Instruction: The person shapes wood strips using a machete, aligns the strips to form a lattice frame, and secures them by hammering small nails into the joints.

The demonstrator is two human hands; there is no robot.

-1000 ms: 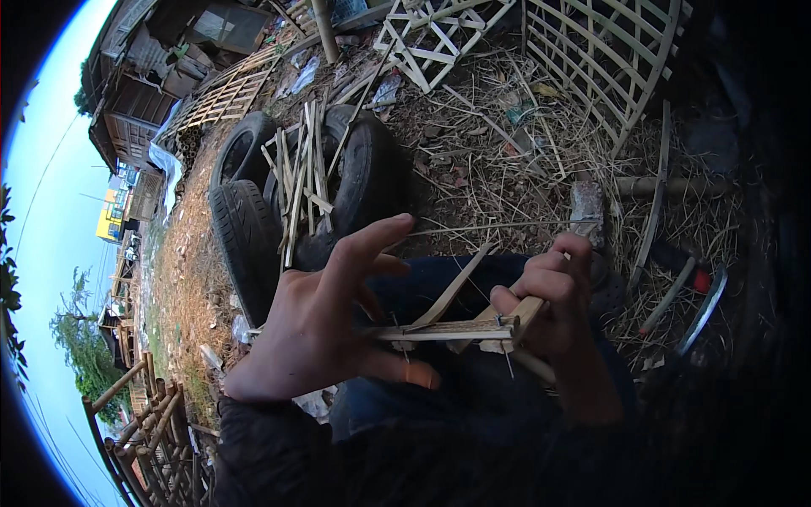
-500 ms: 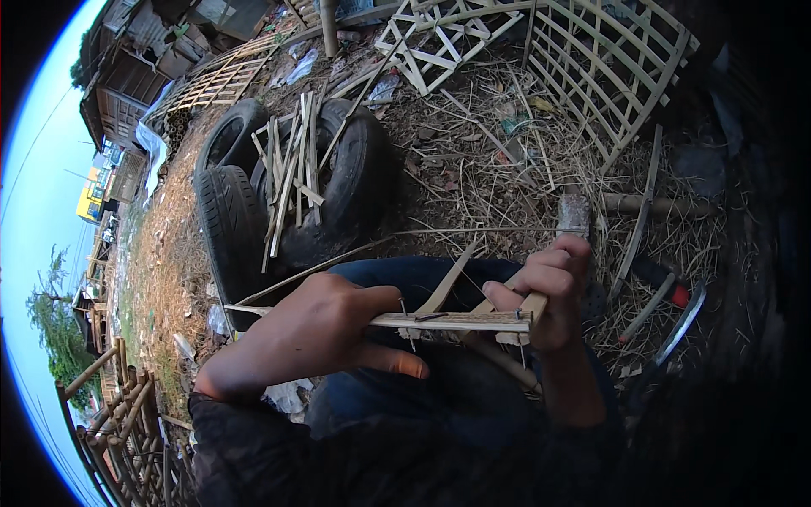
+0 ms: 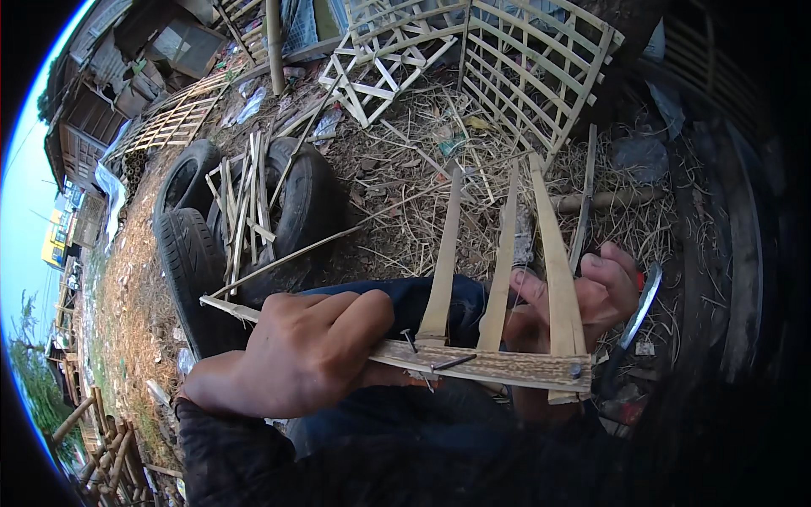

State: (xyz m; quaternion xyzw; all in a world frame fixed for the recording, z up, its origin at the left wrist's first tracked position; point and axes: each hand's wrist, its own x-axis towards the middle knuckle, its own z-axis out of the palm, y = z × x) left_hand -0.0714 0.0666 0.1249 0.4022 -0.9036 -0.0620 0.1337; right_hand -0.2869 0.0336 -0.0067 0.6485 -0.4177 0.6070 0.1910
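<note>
Bamboo crosspiece (image 3: 515,365), one. Held above the blue-trousered lap (image 3: 465,306); long axis left to right, dipping slightly toward its right end.

Bamboo strips, three: left strip (image 3: 444,262), middle strip (image 3: 501,262), right strip (image 3: 556,270). Set along the crosspiece's right part, running away from the person, roughly crosswise to it; far ends drawn closer together than the bases.

Nails, three. Leaning nail (image 3: 409,340), just right of the left fingers; slanting nail (image 3: 454,363), lying across the crosspiece's face a little farther right; end nail (image 3: 576,370), head showing at the right strip's base.

Left hand (image 3: 308,351). Fingers closed around the crosspiece left of all three strips; the nearer hand to the leaning and slanting nails.

Right hand (image 3: 598,291). Beyond the crosspiece, behind the right strip, thumb showing between it and the middle strip; nearer hand to the end nail. Fingers loosely bent; whether they grip or touch anything cannot be told.

Surroundings. Curved blade (image 3: 639,317), right of the right hand; tyres (image 3: 308,198), ahead and left, bearing loose bamboo slats (image 3: 243,203).
</note>
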